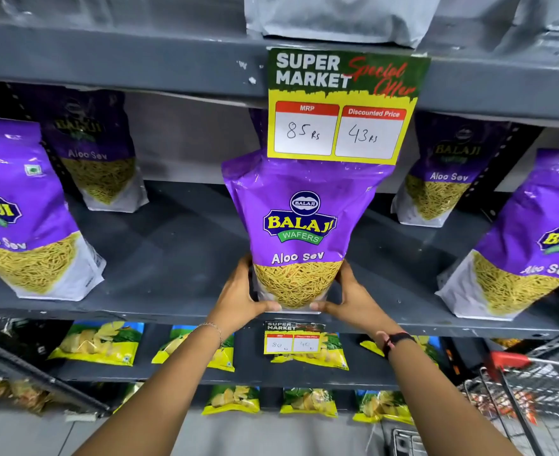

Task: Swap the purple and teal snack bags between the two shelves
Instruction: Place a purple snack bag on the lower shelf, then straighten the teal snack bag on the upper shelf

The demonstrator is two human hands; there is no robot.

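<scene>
Both hands, left hand point(243, 296) and right hand point(350, 296), clasp one purple bag point(299, 225) (Aloo Sev) upright below the price card point(340, 106); four more purple bags flank it on the shelf point(179, 245).

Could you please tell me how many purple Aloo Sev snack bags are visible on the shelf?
5, perhaps more hidden: front left, back left, the centre purple bag held at its base by left hand and right hand, back right, front right.

One head-worn view faces the shelf point(173, 251) closely, looking slightly upward.
</scene>
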